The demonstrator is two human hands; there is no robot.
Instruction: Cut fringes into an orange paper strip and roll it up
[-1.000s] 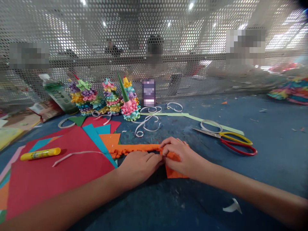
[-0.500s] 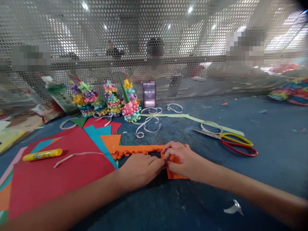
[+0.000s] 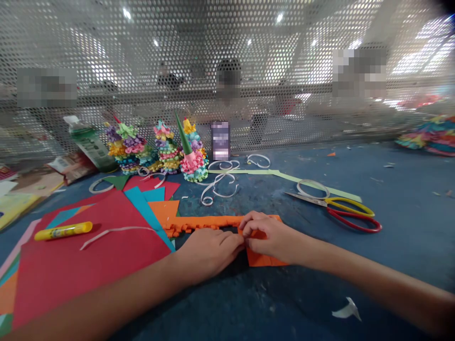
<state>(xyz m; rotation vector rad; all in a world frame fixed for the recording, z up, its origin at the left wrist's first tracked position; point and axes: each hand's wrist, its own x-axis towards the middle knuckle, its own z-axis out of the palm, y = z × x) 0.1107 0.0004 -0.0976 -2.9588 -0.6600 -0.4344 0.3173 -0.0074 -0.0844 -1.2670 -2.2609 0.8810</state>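
Observation:
An orange paper strip lies across the table in front of me, its lower edge cut into small curled fringes on the left. Its right part is a wider, uncut orange piece. My left hand rests below the strip, its fingertips pressed together at the edge of the wider piece. From the right, my right hand bends its fingers over the same piece and pinches it. Both sets of fingertips meet there, and the exact spot they grip is partly hidden.
Red paper and other coloured sheets lie left, under a yellow glue stick. Scissors with red and yellow handles lie right. Behind are fringed paper cones, a phone, a bottle and a perforated screen.
Both hands keep almost the same pose on the orange paper. The right hand's fingers have shifted very slightly, and the whole view has tipped a little.

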